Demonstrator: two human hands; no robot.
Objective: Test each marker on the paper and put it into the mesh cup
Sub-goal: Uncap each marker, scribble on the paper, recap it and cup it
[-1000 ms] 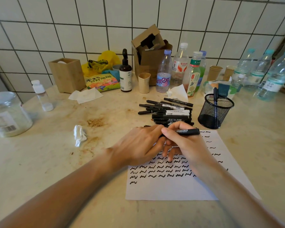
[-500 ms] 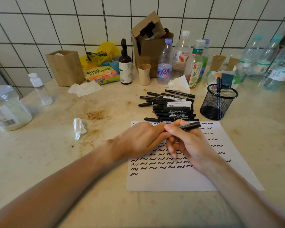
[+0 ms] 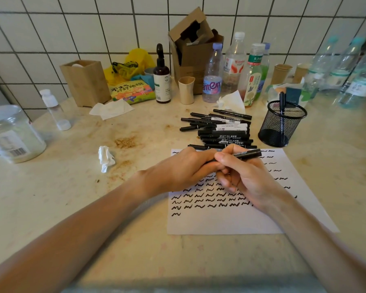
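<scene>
Both hands meet over a white paper (image 3: pixel 224 220) covered with rows of black squiggles. My right hand (image 3: pixel 245 176) grips a black marker (image 3: pixel 248 154) that lies level, its far end pointing right. My left hand (image 3: pixel 184 170) holds the marker's near end; the fingers hide that end and its cap. Behind the paper lies a pile of several black markers (image 3: pixel 222 130). To the right stands the black mesh cup (image 3: pixel 281 123) with one marker (image 3: pixel 281 102) upright inside.
Along the tiled wall stand bottles (image 3: pixel 212 75), a torn cardboard box (image 3: pixel 193 51), a dark pump bottle (image 3: pixel 161 77), paper cups (image 3: pixel 186 89) and a wooden box (image 3: pixel 85 82). A plastic jar (image 3: pixel 11 134) sits far left. Crumpled tissue (image 3: pixel 106 158) lies left of the paper.
The hands stay joined on the marker with almost no shift. The camera view has tilted slightly, so the scene sits a little differently in frame.
</scene>
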